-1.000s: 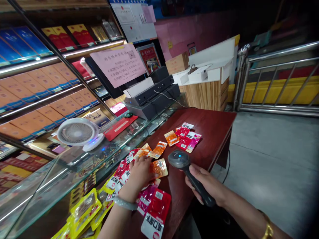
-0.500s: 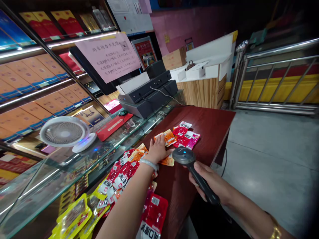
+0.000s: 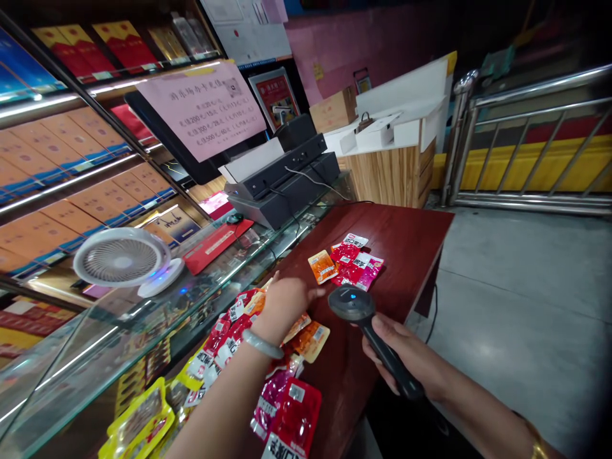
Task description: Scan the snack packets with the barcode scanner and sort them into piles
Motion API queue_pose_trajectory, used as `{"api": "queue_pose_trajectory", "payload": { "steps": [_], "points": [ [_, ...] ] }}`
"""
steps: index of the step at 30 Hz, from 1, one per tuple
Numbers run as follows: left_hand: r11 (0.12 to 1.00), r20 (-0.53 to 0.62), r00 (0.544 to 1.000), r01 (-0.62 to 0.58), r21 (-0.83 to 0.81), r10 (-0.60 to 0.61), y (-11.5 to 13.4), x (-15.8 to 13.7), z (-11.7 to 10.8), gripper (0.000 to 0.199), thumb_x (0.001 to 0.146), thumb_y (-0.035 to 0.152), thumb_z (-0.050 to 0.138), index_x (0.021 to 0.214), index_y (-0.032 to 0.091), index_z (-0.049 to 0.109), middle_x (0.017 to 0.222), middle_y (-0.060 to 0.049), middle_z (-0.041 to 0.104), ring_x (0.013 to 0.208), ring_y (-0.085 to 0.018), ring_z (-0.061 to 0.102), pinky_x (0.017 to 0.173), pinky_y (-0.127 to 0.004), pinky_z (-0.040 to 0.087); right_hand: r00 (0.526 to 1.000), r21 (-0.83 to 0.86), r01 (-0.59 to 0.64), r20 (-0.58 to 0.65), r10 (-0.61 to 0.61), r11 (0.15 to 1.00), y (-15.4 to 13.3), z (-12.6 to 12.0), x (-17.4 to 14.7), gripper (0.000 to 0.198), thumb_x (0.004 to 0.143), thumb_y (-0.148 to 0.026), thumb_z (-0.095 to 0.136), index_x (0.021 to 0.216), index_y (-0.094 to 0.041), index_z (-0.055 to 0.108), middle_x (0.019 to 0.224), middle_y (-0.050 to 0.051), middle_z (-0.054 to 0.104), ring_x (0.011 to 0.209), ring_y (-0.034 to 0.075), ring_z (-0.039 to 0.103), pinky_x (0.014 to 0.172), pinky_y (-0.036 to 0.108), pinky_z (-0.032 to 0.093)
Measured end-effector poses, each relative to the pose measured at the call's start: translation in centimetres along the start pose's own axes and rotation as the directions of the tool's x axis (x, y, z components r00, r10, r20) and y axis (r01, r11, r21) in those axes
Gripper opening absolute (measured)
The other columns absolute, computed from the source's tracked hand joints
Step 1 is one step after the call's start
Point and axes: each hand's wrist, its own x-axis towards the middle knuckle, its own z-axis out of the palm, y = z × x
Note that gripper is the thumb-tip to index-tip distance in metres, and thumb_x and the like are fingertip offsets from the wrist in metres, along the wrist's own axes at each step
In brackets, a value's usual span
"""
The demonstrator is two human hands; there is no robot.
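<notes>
My right hand (image 3: 401, 350) is wrapped round the handle of a black barcode scanner (image 3: 351, 303), its head tilted over the table's near edge with a small blue light on top. My left hand (image 3: 287, 303), a pale bangle at its wrist, hovers at a heap of snack packets, thumb stretched out and apart. Its other fingers mostly hide behind the hand. Beside it lie orange packets (image 3: 312, 341), and red packets (image 3: 241, 331) are heaped on the left. A separate group holds an orange packet (image 3: 322, 266) and a red-and-pink packet (image 3: 368, 271). A large red packet (image 3: 299, 414) lies nearest.
Yellow packets (image 3: 138, 414) lie at the lower left by the glass counter (image 3: 95, 344). On the glass stand a white fan (image 3: 122, 258) and a dark cash-register unit (image 3: 282, 185). The dark red table (image 3: 396, 236) ends on the right; a metal railing (image 3: 535, 146) is beyond.
My left hand has come back toward me and left from the orange packet in the far group, uncovering it. The nearer orange packets have shifted toward me. The scanner has barely moved.
</notes>
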Motion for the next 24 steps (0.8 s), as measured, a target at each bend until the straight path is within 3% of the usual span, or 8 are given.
{"api": "queue_pose_trajectory", "payload": {
  "steps": [2,5,7,9,14,18,24],
  "points": [
    [0.990,-0.101,0.988,0.113,-0.080,-0.120,0.8,2.7,0.7,0.073,0.087,0.071,0.029,0.094,0.013,0.072,0.099,-0.020,0.070,0.098,-0.032,0.065,0.095,-0.044,0.041,1.000,-0.023,0.003,-0.008,-0.003,1.000,-0.1,0.1,-0.1,0.044,0.090,-0.063,0.047,0.104,-0.021,0.050,0.061,-0.008,0.051,0.031,0.004,0.042,0.029,0.013,0.037],
    [0.939,-0.125,0.941,0.290,-0.185,-0.315,2.0,6.5,2.2,0.084,0.082,0.077,0.028,0.115,0.009,0.064,0.119,-0.024,0.062,0.114,-0.035,0.057,0.093,-0.043,0.043,1.000,-0.049,0.012,-0.028,-0.013,0.999,-0.2,0.1,-0.2,0.045,0.091,-0.062,0.045,0.109,-0.021,0.050,0.061,-0.008,0.052,0.031,0.004,0.042,0.029,0.013,0.036],
    [0.916,-0.120,0.923,0.335,-0.221,-0.367,2.3,8.1,3.0,0.091,0.076,0.081,0.034,0.122,0.007,0.059,0.126,-0.025,0.057,0.120,-0.037,0.051,0.098,-0.044,0.040,0.999,-0.060,0.005,-0.044,-0.008,0.998,-0.4,0.0,-0.4,0.045,0.091,-0.062,0.044,0.109,-0.021,0.050,0.061,-0.008,0.051,0.031,0.005,0.043,0.029,0.014,0.036],
    [0.915,-0.086,0.932,0.323,-0.243,-0.352,2.2,8.7,3.4,0.090,0.071,0.081,0.042,0.121,0.009,0.059,0.129,-0.024,0.056,0.123,-0.037,0.049,0.100,-0.044,0.038,0.998,-0.064,-0.005,-0.056,0.001,0.998,-0.7,-0.1,-0.5,0.045,0.091,-0.062,0.044,0.109,-0.021,0.050,0.061,-0.008,0.051,0.031,0.004,0.042,0.029,0.014,0.036],
    [0.921,-0.017,0.957,0.274,-0.278,-0.290,1.1,7.3,3.2,0.061,0.073,0.066,0.059,0.110,0.017,0.060,0.121,-0.018,0.063,0.118,-0.034,0.054,0.094,-0.043,0.040,0.998,-0.043,0.024,-0.062,-0.027,0.999,-1.2,-0.3,-0.6,0.043,0.091,-0.062,0.046,0.103,-0.021,0.050,0.061,-0.008,0.052,0.031,0.003,0.041,0.030,0.013,0.036],
    [0.892,-0.062,0.953,0.252,-0.376,-0.296,0.4,4.8,3.5,0.047,0.080,0.056,0.060,0.109,0.020,0.053,0.104,-0.011,0.070,0.101,-0.027,0.065,0.085,-0.036,0.041,0.994,-0.051,0.052,-0.097,-0.057,0.997,-1.5,-0.2,0.0,0.045,0.089,-0.064,0.046,0.090,-0.019,0.051,0.058,-0.007,0.053,0.029,0.003,0.042,0.029,0.013,0.034],
    [0.866,-0.095,0.954,0.214,-0.452,-0.285,0.0,1.2,3.9,0.041,0.077,0.046,0.067,0.105,0.021,0.050,0.094,-0.005,0.071,0.090,-0.021,0.067,0.073,-0.028,0.039,0.992,-0.004,0.121,-0.045,-0.121,0.993,-1.9,0.2,0.7,0.047,0.090,-0.062,0.048,0.107,-0.019,0.054,0.058,-0.009,0.051,0.030,0.005,0.043,0.029,0.015,0.038]
  ]
}}
